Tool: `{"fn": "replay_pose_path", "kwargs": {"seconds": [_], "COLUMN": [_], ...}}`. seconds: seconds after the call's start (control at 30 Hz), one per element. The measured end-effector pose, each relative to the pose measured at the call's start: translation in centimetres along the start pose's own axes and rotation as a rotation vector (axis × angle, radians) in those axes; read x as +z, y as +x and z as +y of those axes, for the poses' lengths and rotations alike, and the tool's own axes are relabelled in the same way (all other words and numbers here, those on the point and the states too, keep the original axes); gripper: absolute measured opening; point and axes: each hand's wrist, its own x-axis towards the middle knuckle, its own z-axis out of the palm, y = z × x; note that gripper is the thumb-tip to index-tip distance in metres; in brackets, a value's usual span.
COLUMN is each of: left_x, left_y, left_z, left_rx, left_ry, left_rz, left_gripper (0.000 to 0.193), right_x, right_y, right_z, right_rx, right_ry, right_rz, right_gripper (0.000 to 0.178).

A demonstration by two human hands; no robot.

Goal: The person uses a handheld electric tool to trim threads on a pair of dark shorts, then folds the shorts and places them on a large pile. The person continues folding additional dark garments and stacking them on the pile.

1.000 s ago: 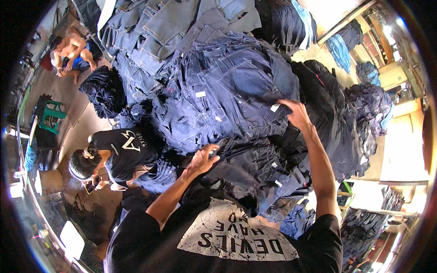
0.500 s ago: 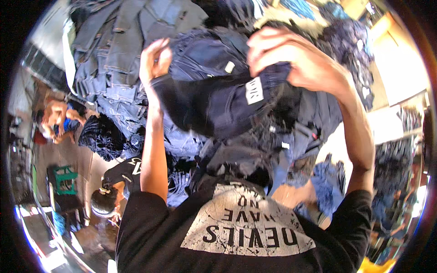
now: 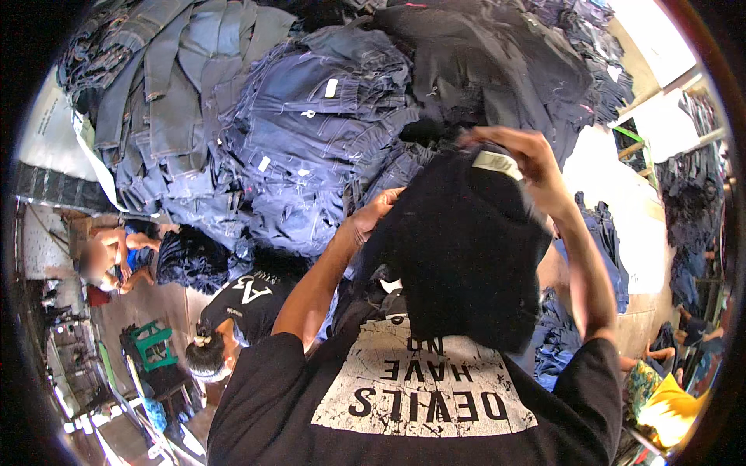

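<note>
A black garment (image 3: 470, 256) with a white label on its upper end hangs in front of my chest, covering part of my shirt. At that upper end, my right hand (image 3: 536, 159) grips the fabric beside the label, its fingers curled and slightly blurred. My left hand (image 3: 374, 213) is closed on the garment's left edge, with the fingertips partly hidden by the cloth. Beyond my hands lies a heap of dark blue denim trousers (image 3: 303, 132) with pale stitching and small white tags. A pile of black garments (image 3: 497, 70) rises beside it at the far right.
Greyish jeans (image 3: 175, 78) are stacked at the far left. A co-worker in a black shirt (image 3: 256, 303) bends close on my left; another person (image 3: 120, 256) sits farther off. A green stool (image 3: 151, 346) stands at lower left. Blue denim (image 3: 559, 334) lies beside my right arm.
The black garment has gone from stretched sideways over the pile to hanging upright near my chest. My left hand has moved right and nearer, onto its edge. The view has shifted too.
</note>
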Motion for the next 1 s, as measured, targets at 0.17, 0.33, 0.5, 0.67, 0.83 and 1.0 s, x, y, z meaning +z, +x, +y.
{"fn": "replay_pose_path", "kwargs": {"seconds": [0.17, 0.33, 0.5, 0.67, 0.83, 1.0], "left_x": [2.3, 2.3, -2.8, -1.3, 3.1, 0.2], "left_y": [-3.3, -0.4, 3.0, 0.1, -3.2, -4.0], "left_z": [0.3, -1.0, -4.2, -10.5, -14.2, -15.1], "left_rx": [0.058, 0.219, -0.074, -0.122, -0.117, -0.053], "left_ry": [0.307, 0.814, 1.117, 1.428, 1.611, 1.591], "left_rz": [0.691, 0.896, 0.974, 0.817, 0.691, 0.372], "left_gripper": [0.055, 0.052, 0.073, 0.107, 0.079, 0.069], "right_x": [5.1, 7.7, 5.7, 11.9, 12.9, 13.5], "right_y": [-12.6, -15.6, -10.8, -10.5, -8.8, -5.3], "right_z": [8.7, 12.5, 22.2, 31.3, 34.7, 38.6], "right_rx": [0.651, 0.553, 0.244, 0.979, 0.742, 0.761], "right_ry": [0.764, 0.633, -0.377, -0.513, -0.86, -0.968], "right_rz": [0.356, 0.506, 0.497, 0.827, 0.811, 0.677], "right_gripper": [0.063, 0.081, 0.087, 0.117, 0.052, 0.059]}}
